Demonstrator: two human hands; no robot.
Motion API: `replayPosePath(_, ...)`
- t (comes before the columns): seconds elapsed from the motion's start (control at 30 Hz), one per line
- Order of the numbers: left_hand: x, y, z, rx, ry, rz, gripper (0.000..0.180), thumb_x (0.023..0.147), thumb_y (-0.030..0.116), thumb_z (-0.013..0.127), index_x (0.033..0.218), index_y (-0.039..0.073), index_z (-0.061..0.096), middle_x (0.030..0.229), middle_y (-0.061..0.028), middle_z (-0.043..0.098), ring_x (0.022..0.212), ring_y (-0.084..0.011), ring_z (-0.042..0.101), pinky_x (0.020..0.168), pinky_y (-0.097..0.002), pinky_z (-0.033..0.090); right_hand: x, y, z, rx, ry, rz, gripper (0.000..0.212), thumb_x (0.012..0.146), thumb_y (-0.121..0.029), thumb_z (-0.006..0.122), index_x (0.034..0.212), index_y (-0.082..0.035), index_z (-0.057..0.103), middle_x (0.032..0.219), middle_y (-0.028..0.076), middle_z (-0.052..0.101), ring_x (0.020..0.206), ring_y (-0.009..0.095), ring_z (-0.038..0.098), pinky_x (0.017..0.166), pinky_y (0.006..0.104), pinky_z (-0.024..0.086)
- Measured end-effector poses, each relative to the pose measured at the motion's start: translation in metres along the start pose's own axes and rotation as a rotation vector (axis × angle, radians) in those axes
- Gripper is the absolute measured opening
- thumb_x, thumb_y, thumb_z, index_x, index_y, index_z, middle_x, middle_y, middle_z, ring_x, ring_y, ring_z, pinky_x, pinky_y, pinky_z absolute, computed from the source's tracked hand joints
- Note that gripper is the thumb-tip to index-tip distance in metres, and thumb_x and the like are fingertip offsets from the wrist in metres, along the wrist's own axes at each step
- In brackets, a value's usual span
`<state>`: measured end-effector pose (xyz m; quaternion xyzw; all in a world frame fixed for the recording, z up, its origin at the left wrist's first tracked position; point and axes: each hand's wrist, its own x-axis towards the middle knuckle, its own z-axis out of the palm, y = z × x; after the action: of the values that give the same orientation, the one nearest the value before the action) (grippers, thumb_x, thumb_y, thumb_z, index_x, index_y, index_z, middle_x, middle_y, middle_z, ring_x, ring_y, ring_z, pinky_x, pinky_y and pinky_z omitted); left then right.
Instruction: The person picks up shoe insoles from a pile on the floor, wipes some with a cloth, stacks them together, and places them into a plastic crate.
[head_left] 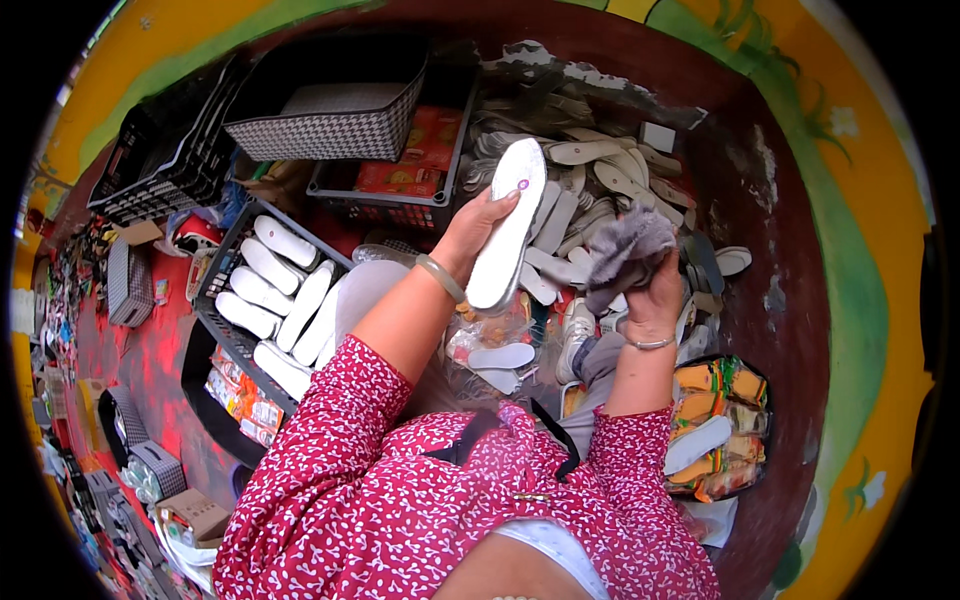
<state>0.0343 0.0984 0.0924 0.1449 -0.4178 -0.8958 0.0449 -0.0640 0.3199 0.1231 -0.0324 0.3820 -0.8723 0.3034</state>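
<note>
While the left hand (482, 228) pinches a white insole (505, 240), its thumb lies flat on the face and its fingers pass behind. The insole stands on end, its top tipped slightly right. Beside the thumb sits a small round purplish mark (523, 184), too small to read. The left forearm, with a pale bangle (440, 278), slants up to the insole from its lower left.

Right of the insole, the right hand (656, 300) is closed on a bunched grey cloth (630, 250), its fingers partly hidden; that forearm rises nearly upright, a thin bracelet (648, 344) at the wrist.

Below the insole, more pale insoles (502, 356) lie on clear plastic. Above and right of it spreads a heap of insoles (610, 180). Left of it, a dark crate (232, 347) holds white ones. Above and left, red packs (405, 180) bear printed pictures, their lettering too small to make out
</note>
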Motion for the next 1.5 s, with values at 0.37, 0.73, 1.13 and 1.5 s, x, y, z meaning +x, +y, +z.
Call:
replayPosePath(0.37, -0.003, -0.034, 0.009, -0.071, -0.385, -0.06, 0.04, 0.09, 0.014, 0.051, 0.127, 0.001, 0.04, 0.109, -0.0072, 0.057, 0.092, -0.0127, 0.059, 0.079, -0.0262, 0.049, -0.018, 0.055, 0.04, -1.234, 0.041, -0.981, 0.021, 0.072, 0.002, 0.062, 0.092, -0.002, 0.059, 0.093, 0.012, 0.055, 0.089, 0.026, 0.055, 0.078, 0.0328, 0.045)
replayPosePath(0.73, -0.014, -0.041, 0.021, 0.003, -0.47, -0.166, 0.046, 0.087, 0.013, 0.057, 0.128, 0.001, 0.038, 0.11, -0.0086, 0.057, 0.094, -0.0144, 0.059, 0.081, -0.0264, 0.049, 0.007, 0.026, 0.014, -0.94, 0.248, -0.808, 0.018, 0.074, 0.01, 0.051, 0.086, 0.0, 0.06, 0.092, 0.008, 0.059, 0.088, 0.018, 0.056, 0.082, 0.0275, 0.044)
replayPosePath(1.13, 0.009, -0.018, -0.005, -0.143, -0.023, 0.176, 0.023, 0.089, 0.018, 0.053, 0.108, 0.004, 0.052, 0.087, -0.0033, 0.061, 0.071, -0.0097, 0.059, 0.062, -0.023, 0.049, -0.03, 0.074, 0.054, -0.867, -0.424, -0.496, 0.019, 0.065, 0.011, 0.044, 0.073, 0.0, 0.056, 0.082, 0.009, 0.056, 0.077, 0.021, 0.055, 0.07, 0.0279, 0.044)
replayPosePath(1.5, -0.006, -0.02, 0.013, 0.154, -0.304, 0.036, 0.052, 0.085, 0.015, 0.062, 0.129, 0.003, 0.038, 0.111, -0.0059, 0.056, 0.095, -0.013, 0.057, 0.082, -0.0281, 0.047, -0.013, -0.001, 0.027, -0.265, 0.011, -0.106, 0.017, 0.081, -0.007, 0.055, 0.094, 0.001, 0.06, 0.086, 0.006, 0.06, 0.065, 0.01, 0.054, 0.062, 0.0218, 0.047)
